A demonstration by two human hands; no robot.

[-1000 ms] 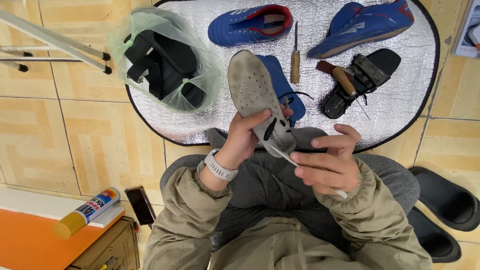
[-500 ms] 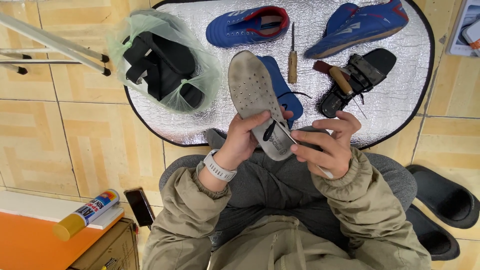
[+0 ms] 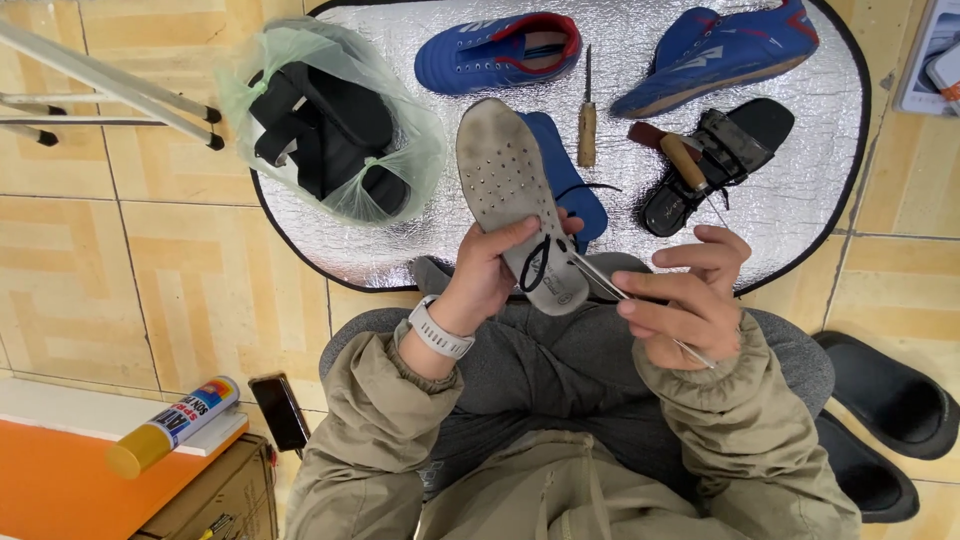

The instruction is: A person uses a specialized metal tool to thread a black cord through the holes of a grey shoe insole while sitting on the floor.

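- Keep the grey-soled blue shoe (image 3: 515, 190) braced steady, sole up, and draw the black thread (image 3: 535, 265) out straight along the thin metal awl (image 3: 640, 312)
- Left hand (image 3: 490, 270) is clenched around the shoe's heel, at 12 o'clock from the lap
- Right hand (image 3: 690, 300), at 3 o'clock from the shoe, pinches the awl, fingers curled

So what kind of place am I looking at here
Likely an informal floor-level shoe repair spot: a silver mat on tiled floor holds blue shoes, a wooden-handled awl and a black sandal.
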